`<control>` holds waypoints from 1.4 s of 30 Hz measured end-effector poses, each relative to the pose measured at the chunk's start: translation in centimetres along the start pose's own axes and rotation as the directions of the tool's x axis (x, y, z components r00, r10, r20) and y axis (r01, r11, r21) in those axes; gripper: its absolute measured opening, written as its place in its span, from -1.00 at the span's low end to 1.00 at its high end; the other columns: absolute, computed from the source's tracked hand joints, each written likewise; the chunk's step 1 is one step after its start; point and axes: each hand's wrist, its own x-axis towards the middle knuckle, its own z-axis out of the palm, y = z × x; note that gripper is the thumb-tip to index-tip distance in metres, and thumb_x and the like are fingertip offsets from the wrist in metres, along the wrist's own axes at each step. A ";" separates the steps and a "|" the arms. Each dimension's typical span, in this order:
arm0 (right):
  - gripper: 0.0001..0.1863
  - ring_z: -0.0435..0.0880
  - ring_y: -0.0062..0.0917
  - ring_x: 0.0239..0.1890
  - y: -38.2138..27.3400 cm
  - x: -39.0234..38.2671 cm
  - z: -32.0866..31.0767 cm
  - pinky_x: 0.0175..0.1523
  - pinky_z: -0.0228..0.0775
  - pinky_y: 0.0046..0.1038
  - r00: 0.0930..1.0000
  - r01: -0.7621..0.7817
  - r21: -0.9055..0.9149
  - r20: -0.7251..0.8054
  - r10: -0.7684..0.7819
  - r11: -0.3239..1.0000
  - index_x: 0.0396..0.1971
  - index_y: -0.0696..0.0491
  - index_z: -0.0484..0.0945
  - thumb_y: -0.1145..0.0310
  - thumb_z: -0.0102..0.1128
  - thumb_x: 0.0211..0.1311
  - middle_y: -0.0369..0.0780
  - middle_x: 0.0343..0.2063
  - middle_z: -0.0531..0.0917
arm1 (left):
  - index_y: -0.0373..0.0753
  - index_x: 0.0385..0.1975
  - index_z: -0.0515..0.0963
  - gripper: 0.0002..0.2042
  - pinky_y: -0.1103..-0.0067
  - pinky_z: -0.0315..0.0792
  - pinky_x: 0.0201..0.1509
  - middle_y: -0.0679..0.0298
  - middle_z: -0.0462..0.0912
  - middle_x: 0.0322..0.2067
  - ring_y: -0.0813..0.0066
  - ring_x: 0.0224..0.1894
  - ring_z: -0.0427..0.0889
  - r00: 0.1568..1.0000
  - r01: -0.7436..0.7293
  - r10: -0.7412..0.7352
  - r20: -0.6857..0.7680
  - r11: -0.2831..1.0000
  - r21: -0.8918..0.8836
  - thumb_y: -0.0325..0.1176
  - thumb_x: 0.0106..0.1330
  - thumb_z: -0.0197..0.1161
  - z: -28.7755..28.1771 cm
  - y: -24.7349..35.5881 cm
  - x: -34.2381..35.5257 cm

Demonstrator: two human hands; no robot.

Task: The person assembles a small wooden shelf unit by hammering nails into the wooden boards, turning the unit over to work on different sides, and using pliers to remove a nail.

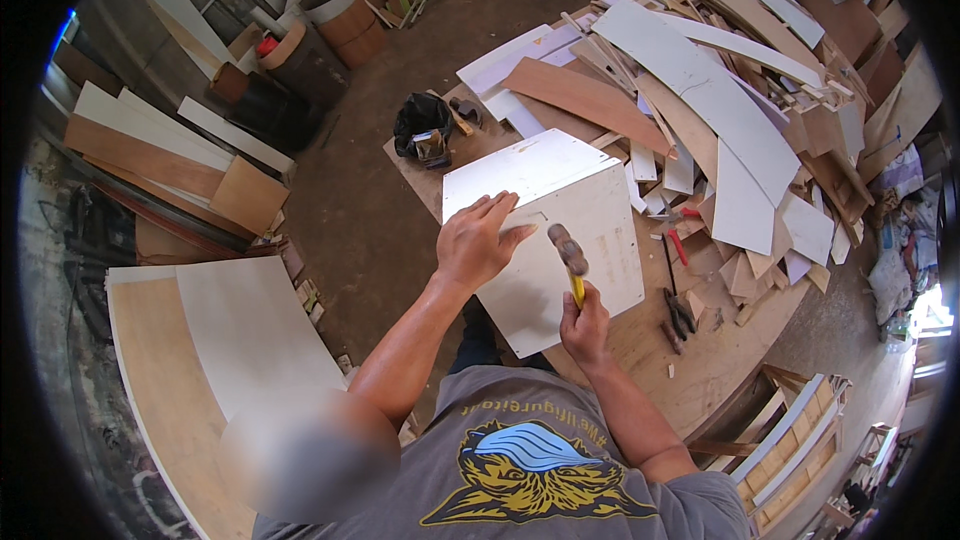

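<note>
A white box (pixel 590 240) made of flat panels sits at the table's edge in front of me, with small dark dots along its panel edges. My left hand (pixel 477 243) lies on its left part, fingers stretched across the edge between two panels and thumb apart. A small thin dark mark, perhaps a nail, shows just right of the thumb; it is too small to tell. In my right hand (pixel 586 325) is a hammer (pixel 568 255), gripped by its yellow handle. The rusty metal head is slightly blurred and appears over the box's front panel.
The wooden table (pixel 745 340) bears a big heap of offcut boards (pixel 700 90) at the far right. Pliers (pixel 680 310) and a red-handled tool (pixel 678 246) lie right of the box. Behind it stands a black-lined bin (pixel 422 130). Large panels (pixel 230 340) lean at the left.
</note>
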 end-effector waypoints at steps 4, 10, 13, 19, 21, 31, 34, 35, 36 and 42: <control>-0.72 0.74 0.05 -0.34 -1.5 0.7 -0.2 -0.27 0.57 -0.12 0.970 -0.185 -0.009 0.157 0.184 0.983 0.11 0.18 0.48 0.33 0.15 0.59 0.09 -0.29 0.69 | -0.13 0.12 0.71 -0.52 0.33 0.64 0.17 0.09 0.78 0.08 0.07 0.17 0.75 1.000 -0.004 0.003 -0.028 1.000 -0.021 0.03 0.32 0.47 0.3 -0.2 -0.1; -0.70 0.71 0.16 -0.37 -1.2 0.5 0.5 -0.33 0.52 -0.01 0.997 -0.077 -0.007 0.029 0.077 0.997 0.09 0.20 0.49 0.33 0.21 0.54 0.13 -0.36 0.69 | -0.16 0.13 0.69 -0.52 0.32 0.61 0.21 0.14 0.78 0.11 0.07 0.18 0.74 1.000 -0.003 0.002 -0.025 1.000 -0.018 0.05 0.38 0.40 0.6 -0.3 -0.1; -0.73 0.74 0.05 -0.37 -1.7 0.8 0.5 -0.30 0.54 -0.13 0.981 -0.175 -0.001 0.083 0.174 0.985 0.08 0.20 0.47 0.32 0.14 0.59 0.08 -0.40 0.67 | -0.12 0.11 0.71 -0.54 0.31 0.64 0.16 0.11 0.78 0.08 0.06 0.16 0.75 1.000 -0.007 0.006 -0.029 1.000 -0.011 0.03 0.35 0.44 0.4 -0.3 -0.2; -0.75 0.72 0.00 -0.40 -2.0 0.6 1.3 -0.30 0.51 -0.15 0.991 -0.135 0.002 0.012 0.135 0.991 0.08 0.19 0.47 0.34 0.14 0.60 0.08 -0.42 0.66 | -0.14 0.12 0.70 -0.54 0.30 0.64 0.15 0.12 0.78 0.09 0.07 0.16 0.74 0.999 -0.014 0.013 -0.029 1.000 -0.024 0.03 0.36 0.42 0.3 -0.2 -0.2; -0.69 0.76 0.12 -0.29 -2.4 0.6 1.3 -0.25 0.57 -0.06 0.963 -0.263 0.044 0.071 0.259 0.964 0.11 0.23 0.50 0.33 0.16 0.57 0.19 -0.31 0.69 | -0.15 0.12 0.70 -0.54 0.29 0.64 0.15 0.11 0.78 0.08 0.05 0.15 0.75 1.000 -0.008 0.007 -0.024 1.000 -0.014 0.02 0.37 0.42 0.4 -0.4 -0.3; -0.70 0.74 0.08 -0.35 -3.1 0.3 1.7 -0.27 0.55 -0.08 0.978 -0.208 0.038 0.023 0.207 0.978 0.09 0.22 0.51 0.33 0.18 0.56 0.15 -0.34 0.69 | -0.16 0.13 0.68 -0.54 0.27 0.62 0.16 0.12 0.77 0.09 0.05 0.14 0.74 0.999 -0.027 0.026 -0.024 1.000 -0.011 0.01 0.40 0.39 0.4 -0.3 -0.4; -0.71 0.74 0.08 -0.35 -3.4 0.3 1.7 -0.29 0.54 -0.08 0.985 -0.159 0.074 -0.054 0.164 0.984 0.10 0.21 0.52 0.33 0.18 0.56 0.14 -0.35 0.69 | -0.16 0.14 0.67 -0.53 0.27 0.62 0.16 0.13 0.77 0.10 0.06 0.15 0.74 0.999 -0.037 0.037 -0.035 0.999 -0.023 0.02 0.40 0.38 0.5 -0.4 -0.5; -0.71 0.74 0.08 -0.36 -3.5 0.4 1.7 -0.29 0.54 -0.09 0.989 -0.135 0.041 -0.056 0.137 0.990 0.10 0.20 0.52 0.33 0.17 0.56 0.13 -0.36 0.69 | -0.16 0.13 0.67 -0.53 0.28 0.62 0.16 0.13 0.77 0.09 0.05 0.15 0.74 0.999 -0.034 0.033 -0.031 0.999 -0.022 0.03 0.40 0.38 0.5 -0.4 -0.5; -0.71 0.74 0.07 -0.36 -3.5 0.6 1.7 -0.29 0.54 -0.10 0.992 -0.110 0.009 -0.058 0.110 0.994 0.10 0.19 0.52 0.33 0.17 0.57 0.13 -0.36 0.69 | -0.16 0.13 0.68 -0.53 0.28 0.62 0.16 0.14 0.78 0.09 0.05 0.15 0.74 0.999 -0.031 0.030 -0.029 0.999 -0.022 0.04 0.40 0.38 0.5 -0.4 -0.4; -0.70 0.74 0.08 -0.32 -3.2 0.0 1.4 -0.26 0.56 -0.12 0.971 -0.225 0.049 -0.067 0.228 0.973 0.11 0.20 0.54 0.32 0.19 0.56 0.13 -0.33 0.70 | -0.14 0.13 0.68 -0.53 0.26 0.62 0.16 0.15 0.78 0.08 0.05 0.15 0.74 0.997 -0.038 0.037 -0.062 0.999 -0.011 0.05 0.40 0.37 0.8 -0.5 -0.6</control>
